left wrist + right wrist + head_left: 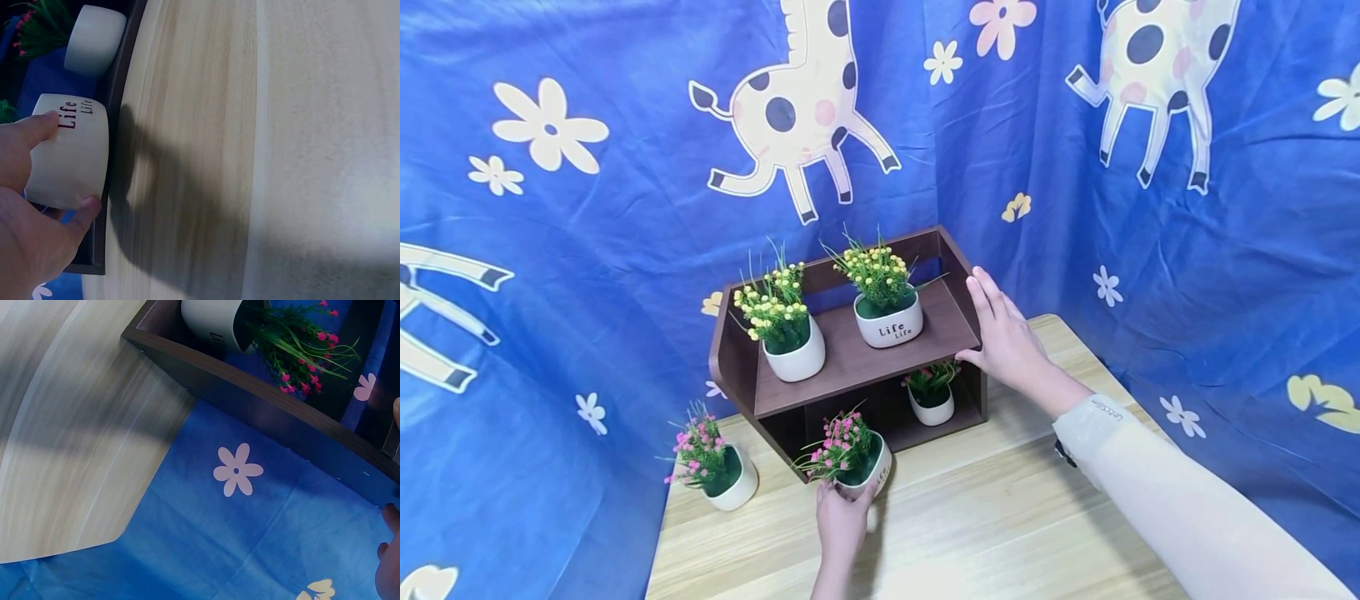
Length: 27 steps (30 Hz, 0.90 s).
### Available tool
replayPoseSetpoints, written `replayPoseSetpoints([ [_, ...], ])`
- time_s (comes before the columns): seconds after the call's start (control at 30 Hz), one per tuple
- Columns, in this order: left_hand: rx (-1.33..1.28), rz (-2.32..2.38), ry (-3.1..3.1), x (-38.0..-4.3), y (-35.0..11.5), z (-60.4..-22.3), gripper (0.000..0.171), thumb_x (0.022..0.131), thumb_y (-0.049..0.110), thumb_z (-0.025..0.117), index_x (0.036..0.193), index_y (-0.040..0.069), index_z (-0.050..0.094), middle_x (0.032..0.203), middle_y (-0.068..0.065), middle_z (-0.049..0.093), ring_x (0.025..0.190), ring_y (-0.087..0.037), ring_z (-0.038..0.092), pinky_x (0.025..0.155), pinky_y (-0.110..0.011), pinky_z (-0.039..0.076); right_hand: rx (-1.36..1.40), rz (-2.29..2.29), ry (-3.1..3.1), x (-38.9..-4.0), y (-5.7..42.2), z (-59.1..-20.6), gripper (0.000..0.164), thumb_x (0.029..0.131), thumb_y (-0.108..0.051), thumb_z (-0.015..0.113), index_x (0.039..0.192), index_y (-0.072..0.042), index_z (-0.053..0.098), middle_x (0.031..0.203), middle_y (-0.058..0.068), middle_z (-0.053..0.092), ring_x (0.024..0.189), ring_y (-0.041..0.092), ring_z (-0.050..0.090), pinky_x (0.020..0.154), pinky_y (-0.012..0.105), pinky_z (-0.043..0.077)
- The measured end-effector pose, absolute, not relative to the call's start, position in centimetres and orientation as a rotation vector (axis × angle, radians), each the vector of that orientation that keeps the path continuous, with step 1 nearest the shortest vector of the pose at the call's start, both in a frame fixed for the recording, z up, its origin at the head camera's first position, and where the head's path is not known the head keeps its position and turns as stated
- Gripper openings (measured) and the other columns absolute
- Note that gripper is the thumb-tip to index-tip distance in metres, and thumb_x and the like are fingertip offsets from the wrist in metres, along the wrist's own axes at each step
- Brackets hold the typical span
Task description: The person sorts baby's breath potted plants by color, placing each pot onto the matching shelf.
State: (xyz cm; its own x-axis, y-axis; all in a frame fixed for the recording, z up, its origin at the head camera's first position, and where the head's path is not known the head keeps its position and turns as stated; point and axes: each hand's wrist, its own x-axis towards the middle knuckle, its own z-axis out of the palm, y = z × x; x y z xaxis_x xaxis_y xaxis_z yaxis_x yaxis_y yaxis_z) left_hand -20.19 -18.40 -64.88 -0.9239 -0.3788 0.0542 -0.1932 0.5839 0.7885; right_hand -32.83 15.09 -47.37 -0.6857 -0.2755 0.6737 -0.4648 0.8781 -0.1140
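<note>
My left hand grips a white pot of pink flowers at the front of the brown two-tier shelf. In the left wrist view, the thumb lies by the pot's "Life" lettering and a fingertip presses its lower edge; the pot sits at the lower tier's front edge. My right hand touches the shelf's right side panel, fingers straight along the outside and thumb at the upper tier's front corner. A second potted pink plant stands inside the lower tier at right.
Two white pots with yellow flowers, one left and one right, stand on the upper tier. Another pink potted plant is on the wooden table, left of the shelf. Blue patterned cloth hangs behind and beside the table.
</note>
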Motion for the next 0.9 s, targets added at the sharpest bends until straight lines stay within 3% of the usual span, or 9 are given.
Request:
replayPoseSetpoints([
  [0.13,0.475,-1.219,-2.611,-20.7,-18.2,-64.9,0.087,0.076,0.034,0.087,0.135,-0.018,0.047,0.144,-0.040,0.043,0.139,-0.055,0.039,0.119,-0.062,0.031,0.533,0.361,-2.369,-32.8,15.1,-47.3,0.140,0.061,-0.049,0.095,0.162,-0.010,0.006,0.171,0.008,0.007,0.153,0.028,0.028,0.124,0.045,0.031],
  [0.4,0.447,-1.194,-2.584,-21.7,-17.6,-64.9,0.087,0.075,0.032,0.088,0.137,-0.013,0.047,0.137,-0.034,0.051,0.126,-0.049,0.053,0.111,-0.061,0.043,0.528,0.362,-2.373,-32.9,15.2,-47.4,0.140,0.061,-0.048,0.095,0.162,-0.011,0.005,0.171,0.008,0.006,0.152,0.029,0.031,0.124,0.044,0.031],
  [0.7,0.443,-1.161,-2.620,-22.4,-17.3,-64.8,0.092,0.076,0.035,0.086,0.137,-0.021,0.044,0.145,-0.041,0.042,0.135,-0.055,0.043,0.116,-0.062,0.036,0.527,0.358,-2.369,-32.8,15.2,-47.4,0.139,0.061,-0.049,0.095,0.161,-0.010,0.007,0.171,0.009,0.008,0.152,0.028,0.031,0.124,0.044,0.032],
  [0.9,0.418,-1.131,-2.637,-22.9,-17.3,-64.9,0.090,0.075,0.034,0.086,0.136,-0.018,0.046,0.144,-0.039,0.046,0.132,-0.053,0.047,0.114,-0.062,0.039,0.522,0.366,-2.378,-32.7,15.2,-47.3,0.139,0.061,-0.050,0.094,0.161,-0.011,0.006,0.171,0.008,0.007,0.150,0.030,0.034,0.124,0.044,0.032],
])
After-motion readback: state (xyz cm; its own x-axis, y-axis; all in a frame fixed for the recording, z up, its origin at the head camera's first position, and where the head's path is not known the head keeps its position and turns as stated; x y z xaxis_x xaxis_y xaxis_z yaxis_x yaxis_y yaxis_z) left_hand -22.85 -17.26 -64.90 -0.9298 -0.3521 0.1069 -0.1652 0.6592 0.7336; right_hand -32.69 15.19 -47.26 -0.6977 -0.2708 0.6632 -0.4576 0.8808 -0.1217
